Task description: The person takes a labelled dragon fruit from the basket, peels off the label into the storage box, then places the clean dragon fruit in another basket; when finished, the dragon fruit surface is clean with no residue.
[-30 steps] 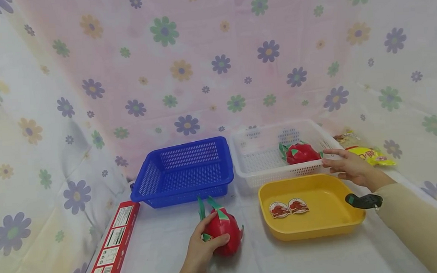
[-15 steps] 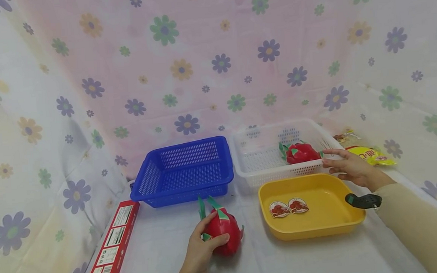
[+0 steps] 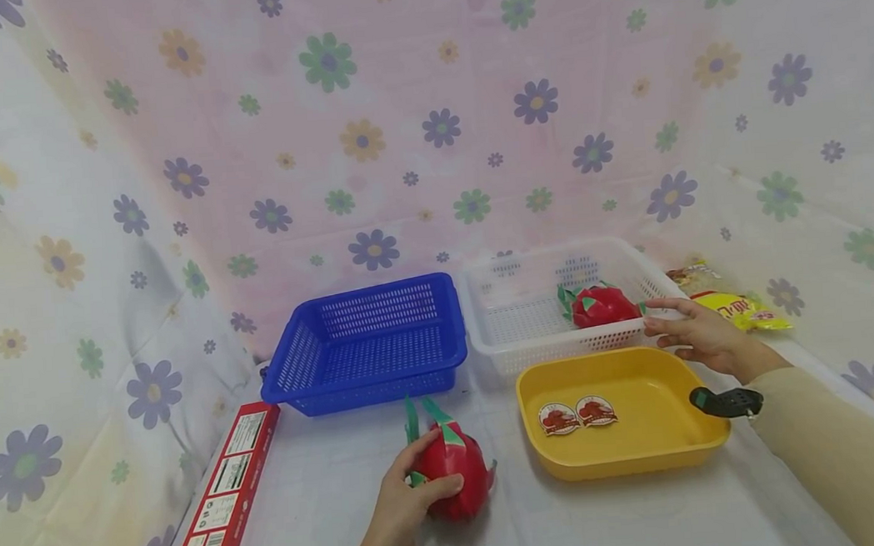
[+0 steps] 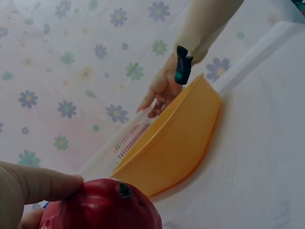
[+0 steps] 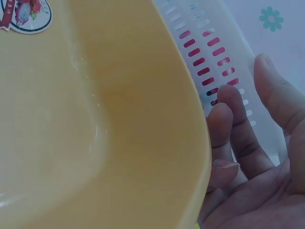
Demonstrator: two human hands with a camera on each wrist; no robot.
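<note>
My left hand [image 3: 400, 502] grips a red dragon fruit [image 3: 465, 459] with green leaf tips, thumb on the near side, just above or on the white cloth; I cannot tell which. In the left wrist view the dragon fruit [image 4: 107, 205] fills the bottom edge. At the right, my right hand [image 3: 700, 336] is at the front corner of the white basket [image 3: 513, 356], its fingers loosely bent against or close to the wall and holding nothing. A second dragon fruit [image 3: 604, 306] lies inside that basket. Two round stickers [image 3: 577, 415] lie in the yellow tray [image 3: 629, 463].
A blue basket [image 3: 369, 394] stands at the back left, beside the white one. Along the left edge lies a long red box [image 3: 225, 495]. Snack packets [image 3: 740, 309] lie behind my right hand. Flowered cloth [image 3: 429, 140] hangs around the back and sides.
My left hand has shifted the dragon fruit slightly to the right and nearer to me. The right hand, tray and baskets have stayed where they were.
</note>
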